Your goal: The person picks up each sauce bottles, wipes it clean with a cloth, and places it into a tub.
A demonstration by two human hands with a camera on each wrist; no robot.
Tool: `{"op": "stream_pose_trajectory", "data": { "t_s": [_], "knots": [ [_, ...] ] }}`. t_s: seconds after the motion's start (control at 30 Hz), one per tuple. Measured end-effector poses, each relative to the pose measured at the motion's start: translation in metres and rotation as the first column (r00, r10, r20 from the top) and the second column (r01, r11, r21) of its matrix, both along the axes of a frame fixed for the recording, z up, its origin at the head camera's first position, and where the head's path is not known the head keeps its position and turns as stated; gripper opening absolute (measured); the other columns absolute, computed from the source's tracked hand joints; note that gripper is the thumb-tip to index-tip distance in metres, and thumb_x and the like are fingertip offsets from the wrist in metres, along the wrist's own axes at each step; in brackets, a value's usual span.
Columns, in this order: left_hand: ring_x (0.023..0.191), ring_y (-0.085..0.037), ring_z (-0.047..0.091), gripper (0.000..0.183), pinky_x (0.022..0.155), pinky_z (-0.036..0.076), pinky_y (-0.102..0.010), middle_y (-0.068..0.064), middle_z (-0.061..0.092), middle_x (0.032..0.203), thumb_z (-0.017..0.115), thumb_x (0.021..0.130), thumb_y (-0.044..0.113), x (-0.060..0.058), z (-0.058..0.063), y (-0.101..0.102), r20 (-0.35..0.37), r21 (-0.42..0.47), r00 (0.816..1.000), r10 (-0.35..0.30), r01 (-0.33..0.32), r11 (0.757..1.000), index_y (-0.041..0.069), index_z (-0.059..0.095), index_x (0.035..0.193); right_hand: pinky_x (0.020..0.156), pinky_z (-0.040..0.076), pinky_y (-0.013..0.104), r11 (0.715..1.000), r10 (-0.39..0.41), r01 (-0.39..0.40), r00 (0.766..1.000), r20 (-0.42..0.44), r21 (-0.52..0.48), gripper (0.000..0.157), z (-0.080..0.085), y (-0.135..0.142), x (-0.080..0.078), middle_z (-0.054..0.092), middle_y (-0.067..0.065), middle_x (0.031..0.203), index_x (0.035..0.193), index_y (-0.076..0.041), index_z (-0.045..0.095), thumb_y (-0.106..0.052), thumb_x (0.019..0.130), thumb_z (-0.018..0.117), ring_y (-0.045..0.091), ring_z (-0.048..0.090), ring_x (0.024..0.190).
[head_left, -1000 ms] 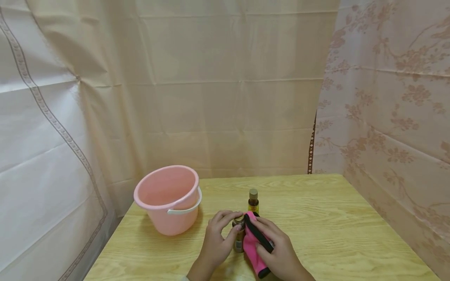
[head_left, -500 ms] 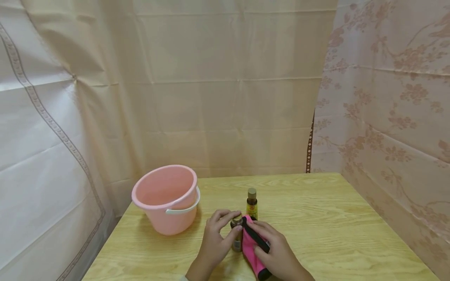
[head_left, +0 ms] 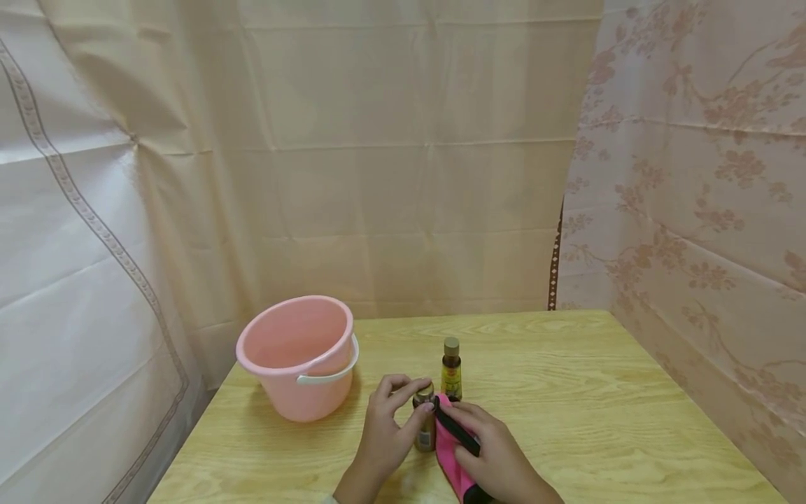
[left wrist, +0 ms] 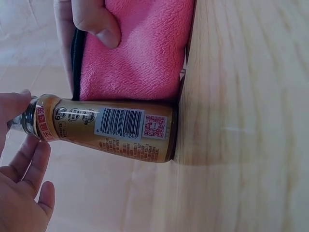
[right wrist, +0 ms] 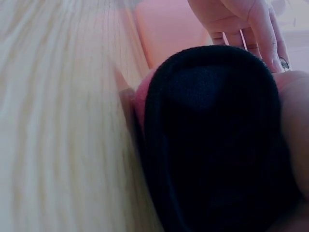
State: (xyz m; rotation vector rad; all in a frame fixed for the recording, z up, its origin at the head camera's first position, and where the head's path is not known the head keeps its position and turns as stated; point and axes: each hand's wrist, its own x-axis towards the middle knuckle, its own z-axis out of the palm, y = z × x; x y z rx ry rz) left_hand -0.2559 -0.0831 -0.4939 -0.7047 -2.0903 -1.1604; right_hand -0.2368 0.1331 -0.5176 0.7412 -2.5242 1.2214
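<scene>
A small brown-gold glass bottle (head_left: 425, 437) stands upright on the table. My left hand (head_left: 392, 428) pinches it at the cap and neck between thumb and fingers. Its barcode label (left wrist: 120, 123) shows in the left wrist view. My right hand (head_left: 497, 451) grips a pink plush cloth (head_left: 448, 448) with black edging, lying against the bottle's right side. In the left wrist view the cloth's pink face touches the bottle's side. The right wrist view is mostly filled by the cloth's dark side (right wrist: 212, 140), which hides the bottle there.
Just behind the cloth stands a second dark bottle (head_left: 451, 374) with a yellow label and gold cap. A pink bucket (head_left: 308, 402) with a white handle (head_left: 330, 376) sits at the left of the wooden table (head_left: 598, 420). Curtains hang behind and at both sides.
My right hand has drawn the cloth slightly down and toward me along the bottle's side. More of the rear bottle shows. The left hand keeps its hold on the cap and neck.
</scene>
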Motion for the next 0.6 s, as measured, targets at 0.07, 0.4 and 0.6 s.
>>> {"op": "stream_pose_trajectory", "data": {
  "t_s": [0.07,0.4,0.6],
  "knots": [
    [0.104,-0.012,0.057,0.033,0.089,0.041,-0.038,0.005,0.061,0.116,0.077,0.095,0.025,0.0003,0.0000,0.0003,0.005,-0.002,1.000,0.006,-0.006,1.000,0.028,0.073,0.128,0.089,0.054,0.026,1.000,0.005,-0.005,1.000,-0.002,-0.011,0.073,0.0006,-0.0001,0.0004,0.059,-0.015,0.142,0.145,-0.036,0.058,0.001,0.084,0.074,0.015,0.062,0.123],
    [0.103,-0.011,0.059,0.034,0.087,0.041,-0.037,0.005,0.064,0.116,0.077,0.095,0.023,0.0005,-0.0015,-0.0018,0.011,-0.004,1.000,0.005,-0.005,1.000,0.027,0.073,0.129,0.088,0.055,0.024,0.994,0.000,0.000,1.000,-0.003,-0.106,0.074,0.0031,-0.0031,0.0012,0.060,-0.015,0.139,0.142,-0.035,0.061,0.006,0.082,0.074,0.015,0.064,0.121],
    [0.104,-0.011,0.062,0.035,0.087,0.040,-0.037,0.006,0.065,0.117,0.076,0.095,0.023,-0.0010,-0.0003,-0.0015,-0.017,-0.004,1.000,-0.019,0.019,1.000,0.026,0.072,0.130,0.087,0.057,0.025,0.987,0.003,-0.010,0.999,-0.044,-0.161,0.075,0.0040,-0.0017,0.0022,0.059,-0.011,0.143,0.144,-0.031,0.060,0.008,0.082,0.074,0.017,0.063,0.123]
  ]
}}
